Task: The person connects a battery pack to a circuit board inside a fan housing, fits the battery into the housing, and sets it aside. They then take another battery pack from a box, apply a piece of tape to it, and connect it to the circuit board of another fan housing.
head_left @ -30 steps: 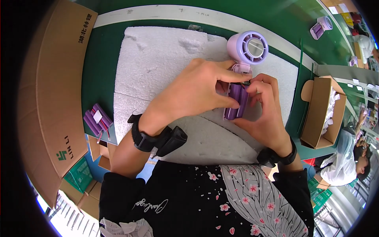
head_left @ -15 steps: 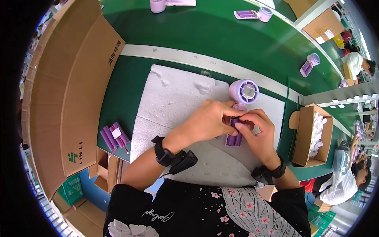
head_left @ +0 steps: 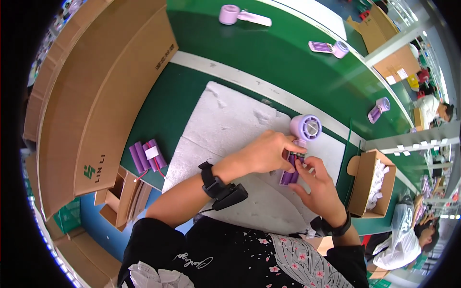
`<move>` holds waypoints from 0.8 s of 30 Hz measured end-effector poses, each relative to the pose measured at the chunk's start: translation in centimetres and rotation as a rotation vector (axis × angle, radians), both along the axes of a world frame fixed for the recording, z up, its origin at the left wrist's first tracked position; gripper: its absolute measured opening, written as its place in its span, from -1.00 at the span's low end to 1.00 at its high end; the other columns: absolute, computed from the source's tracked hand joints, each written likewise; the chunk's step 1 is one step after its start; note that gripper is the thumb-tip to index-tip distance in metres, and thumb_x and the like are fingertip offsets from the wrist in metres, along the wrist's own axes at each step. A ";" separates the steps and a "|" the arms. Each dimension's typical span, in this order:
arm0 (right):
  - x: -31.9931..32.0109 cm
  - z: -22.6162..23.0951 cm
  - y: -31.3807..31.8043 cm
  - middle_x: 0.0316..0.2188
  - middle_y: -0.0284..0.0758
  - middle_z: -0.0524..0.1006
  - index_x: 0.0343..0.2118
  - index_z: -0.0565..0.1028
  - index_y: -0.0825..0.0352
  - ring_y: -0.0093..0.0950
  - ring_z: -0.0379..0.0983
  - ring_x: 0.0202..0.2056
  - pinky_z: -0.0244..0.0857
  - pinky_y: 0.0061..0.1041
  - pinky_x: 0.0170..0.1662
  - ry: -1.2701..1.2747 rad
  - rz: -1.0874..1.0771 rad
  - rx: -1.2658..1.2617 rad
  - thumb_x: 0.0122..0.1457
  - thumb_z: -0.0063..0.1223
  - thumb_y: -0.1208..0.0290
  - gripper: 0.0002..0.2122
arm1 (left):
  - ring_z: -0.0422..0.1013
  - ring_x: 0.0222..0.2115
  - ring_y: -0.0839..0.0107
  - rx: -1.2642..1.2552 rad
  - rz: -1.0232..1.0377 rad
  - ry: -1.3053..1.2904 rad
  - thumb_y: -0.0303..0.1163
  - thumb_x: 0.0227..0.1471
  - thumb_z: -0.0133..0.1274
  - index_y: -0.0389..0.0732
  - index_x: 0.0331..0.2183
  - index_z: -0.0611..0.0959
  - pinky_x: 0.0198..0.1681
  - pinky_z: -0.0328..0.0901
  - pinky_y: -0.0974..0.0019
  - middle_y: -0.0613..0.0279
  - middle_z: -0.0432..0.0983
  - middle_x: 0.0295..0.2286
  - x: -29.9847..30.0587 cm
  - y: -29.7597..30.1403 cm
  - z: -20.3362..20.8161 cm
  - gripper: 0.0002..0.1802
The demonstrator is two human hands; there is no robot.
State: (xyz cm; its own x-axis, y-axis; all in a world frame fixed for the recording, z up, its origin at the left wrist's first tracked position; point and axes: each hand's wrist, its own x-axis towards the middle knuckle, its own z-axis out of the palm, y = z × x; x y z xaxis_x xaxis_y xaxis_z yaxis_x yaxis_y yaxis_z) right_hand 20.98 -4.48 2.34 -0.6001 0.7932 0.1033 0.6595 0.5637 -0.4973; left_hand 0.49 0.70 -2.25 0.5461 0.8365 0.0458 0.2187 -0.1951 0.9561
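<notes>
A light purple handheld fan (head_left: 306,127) lies on a white foam sheet (head_left: 230,113), its round head pointing away from me. Its handle is uncovered and shows purple battery cells (head_left: 289,177) and a small circuit board near the neck. My left hand (head_left: 271,152) is closed around the neck end of the handle, with thumb and index finger at the board. From the right, my right hand (head_left: 318,188) curls against the handle, a fingertip on the cells and the thumb lower down, a little apart. Fingers partly hide the board and any wires there.
Bundled purple battery cells (head_left: 147,156) with red leads lie left of the foam. A tall cardboard box (head_left: 115,96) walls off the left side. An open carton (head_left: 372,185) of white pieces stands at right. More fans (head_left: 245,17) lie on the green belt beyond a pale rail.
The view has shifted and turned slightly. My right thumb has come off the cells and moved lower, so the right hand is more spread. The left hand keeps its hold.
</notes>
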 end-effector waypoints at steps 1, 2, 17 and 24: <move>0.0 -0.2 -0.2 -0.23 -0.16 0.43 -0.13 0.53 0.44 -0.27 0.44 -0.32 0.37 -0.44 -0.28 -0.014 -0.020 0.030 -0.17 0.38 0.56 -0.56 | 0.56 -0.38 0.30 0.030 0.005 -0.012 -0.50 -0.31 0.33 -0.18 -0.10 0.65 -0.22 0.42 0.29 0.00 0.60 -0.27 0.3 0.0 -0.2 -0.42; -0.1 -0.3 -0.7 -0.20 -0.16 0.41 -0.09 0.52 0.44 -0.27 0.43 -0.30 0.37 -0.43 -0.27 -0.029 -0.046 0.060 -0.19 0.39 0.55 -0.50 | 0.56 -0.38 0.28 0.060 0.005 -0.023 -0.50 -0.30 0.33 -0.20 -0.10 0.66 -0.22 0.42 0.28 0.00 0.60 -0.29 0.5 -0.1 -0.2 -0.44; 4.5 -1.1 11.4 -0.17 -0.10 0.46 -0.07 0.49 0.44 -0.18 0.46 -0.21 0.39 -0.39 -0.19 -0.385 -0.562 0.392 -0.11 0.35 0.41 -0.52 | 0.50 -0.34 0.14 0.424 0.242 0.348 -0.46 -0.13 0.23 -0.23 -0.02 0.54 -0.21 0.38 0.17 0.02 0.53 -0.37 -4.6 -5.5 7.6 -0.46; -3.2 0.6 20.8 -0.07 -0.09 0.46 0.04 0.41 0.35 -0.11 0.42 -0.07 0.32 -0.28 -0.02 -0.174 -0.246 0.302 0.03 0.22 0.42 -0.53 | 0.52 -0.47 0.15 -0.003 0.715 0.670 -0.51 -0.17 0.21 -0.13 -0.23 0.67 -0.39 0.41 0.20 0.11 0.59 -0.43 -15.5 -15.4 6.8 -0.66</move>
State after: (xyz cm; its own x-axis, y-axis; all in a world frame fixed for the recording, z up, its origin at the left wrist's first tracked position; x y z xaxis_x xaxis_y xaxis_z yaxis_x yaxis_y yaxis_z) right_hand 17.78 16.31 2.97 -0.4257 0.8645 0.2673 0.8520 0.4824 -0.2032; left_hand -14.98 -14.74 4.52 -0.1774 0.9798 -0.0922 0.7824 0.1973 0.5907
